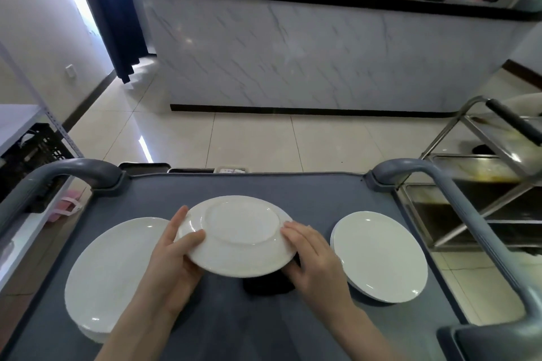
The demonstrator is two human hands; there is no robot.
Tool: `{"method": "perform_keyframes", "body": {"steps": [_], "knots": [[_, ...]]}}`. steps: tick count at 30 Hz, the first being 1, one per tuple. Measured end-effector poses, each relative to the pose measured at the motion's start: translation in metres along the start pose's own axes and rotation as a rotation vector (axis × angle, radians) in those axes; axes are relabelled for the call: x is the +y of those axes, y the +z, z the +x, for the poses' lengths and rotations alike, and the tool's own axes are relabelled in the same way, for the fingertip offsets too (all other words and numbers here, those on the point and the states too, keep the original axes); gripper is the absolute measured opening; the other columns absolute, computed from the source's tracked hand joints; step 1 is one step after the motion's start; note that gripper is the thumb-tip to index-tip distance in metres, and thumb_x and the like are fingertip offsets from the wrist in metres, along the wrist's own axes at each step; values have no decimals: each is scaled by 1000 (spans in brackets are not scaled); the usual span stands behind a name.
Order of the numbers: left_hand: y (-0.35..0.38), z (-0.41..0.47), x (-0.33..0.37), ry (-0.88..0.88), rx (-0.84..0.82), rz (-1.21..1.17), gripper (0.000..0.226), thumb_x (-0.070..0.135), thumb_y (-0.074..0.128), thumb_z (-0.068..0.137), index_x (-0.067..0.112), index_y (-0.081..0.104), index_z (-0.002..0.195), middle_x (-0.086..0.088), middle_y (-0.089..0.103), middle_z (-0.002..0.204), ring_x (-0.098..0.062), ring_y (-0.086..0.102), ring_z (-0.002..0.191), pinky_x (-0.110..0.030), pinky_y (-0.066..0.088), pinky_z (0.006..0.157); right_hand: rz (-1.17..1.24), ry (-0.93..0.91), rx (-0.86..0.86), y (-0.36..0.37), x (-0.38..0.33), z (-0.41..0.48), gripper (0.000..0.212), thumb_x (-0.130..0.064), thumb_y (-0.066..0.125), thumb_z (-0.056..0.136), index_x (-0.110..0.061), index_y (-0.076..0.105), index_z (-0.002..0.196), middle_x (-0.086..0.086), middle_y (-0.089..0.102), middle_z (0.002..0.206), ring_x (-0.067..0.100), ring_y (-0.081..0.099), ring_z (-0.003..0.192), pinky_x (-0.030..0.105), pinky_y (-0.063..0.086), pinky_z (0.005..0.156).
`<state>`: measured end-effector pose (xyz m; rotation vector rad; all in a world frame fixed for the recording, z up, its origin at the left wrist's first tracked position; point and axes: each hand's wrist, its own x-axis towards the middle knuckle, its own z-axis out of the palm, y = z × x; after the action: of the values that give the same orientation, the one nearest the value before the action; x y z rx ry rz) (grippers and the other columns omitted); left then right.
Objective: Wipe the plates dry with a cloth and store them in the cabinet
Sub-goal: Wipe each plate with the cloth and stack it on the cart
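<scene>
Head view, looking down: a white plate (239,236) is held upside down, foot ring facing up, just over the middle of the cart top (308,193). It's gripped at both sides. The left hand (173,255) is clamped on the left rim with the thumb laid across the underside, and the right hand (311,255) is wrapped round the right rim with the fingers on top. A dark cloth (267,283) can be made out on the cart top right under the plate's near edge, half hidden by it. Whether it's actually being held by the right hand can't be told.

A stack of white plates (114,275) is parked by the left edge and a second stack (381,255) toward the right edge, both face up and apart from the held one. Grey handles (73,170) are fitted at the far corners. A steel trolley (484,184) is parked just beside the right edge, and a marble-fronted counter (293,53) is seen across the tiled floor (249,141).
</scene>
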<state>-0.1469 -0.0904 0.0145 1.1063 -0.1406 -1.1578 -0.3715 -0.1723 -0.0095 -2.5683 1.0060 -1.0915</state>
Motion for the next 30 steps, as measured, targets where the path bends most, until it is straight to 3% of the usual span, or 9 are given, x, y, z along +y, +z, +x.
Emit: {"method": "perform_keyframes", "body": {"steps": [3,6,9,12,18,23,26,29,30], "knots": [[17,4,-3,-43,-24,19,44,2,55,91,26,55,128,-5,68,114,-15,73,76,-28,58,55,-19,20,82,-14,8,3,38,5,69,72,-7,71,108,2,69,111,21,66,98,32,53,83],[38,8,-8,-130,-70,19,21,14,60,92,13,62,113,-13,70,103,-19,74,75,-30,59,54,-2,133,141,-29,13,8,21,-11,64,84,-14,73,103,-6,71,101,13,65,90,26,51,78],[55,14,-15,-222,-162,60,33,36,60,90,12,58,113,-22,72,106,-34,73,94,-40,61,62,55,315,185,-42,17,10,19,-28,55,93,-20,72,97,-13,68,90,8,59,84,20,45,76],[69,20,-25,-235,-219,270,33,46,45,99,20,55,117,-19,74,104,-28,73,95,-43,61,69,129,477,207,-55,26,4,15,-27,58,92,-20,70,89,-18,62,80,8,55,77,19,41,71],[84,37,-54,70,-220,711,23,15,59,96,28,70,111,-12,70,91,-19,70,84,-28,58,62,406,877,305,-80,51,-17,33,-24,63,91,-5,55,65,4,49,59,16,37,58,29,31,59],[95,44,-82,65,-258,748,29,6,59,94,31,70,100,1,74,95,-11,72,85,-28,59,69,502,1037,317,-88,69,-34,39,-25,62,91,2,49,66,4,40,58,15,34,58,33,27,62],[102,49,-95,40,-247,740,31,2,59,93,28,74,99,7,76,93,-10,73,84,-27,60,68,478,1054,312,-91,82,-38,38,-24,63,90,-12,48,57,-3,41,52,11,35,54,31,28,59],[110,53,-106,48,-214,754,30,2,61,91,27,75,100,7,76,92,-12,73,82,-33,61,72,430,1040,312,-96,96,-40,9,-22,65,88,-27,69,81,-9,61,60,4,53,57,22,44,57],[113,54,-110,52,-210,760,30,2,61,91,27,75,98,7,76,92,-11,73,82,-34,61,71,413,1042,310,-97,101,-42,14,-23,65,87,-34,70,93,-12,64,64,2,56,60,17,46,57]]}}
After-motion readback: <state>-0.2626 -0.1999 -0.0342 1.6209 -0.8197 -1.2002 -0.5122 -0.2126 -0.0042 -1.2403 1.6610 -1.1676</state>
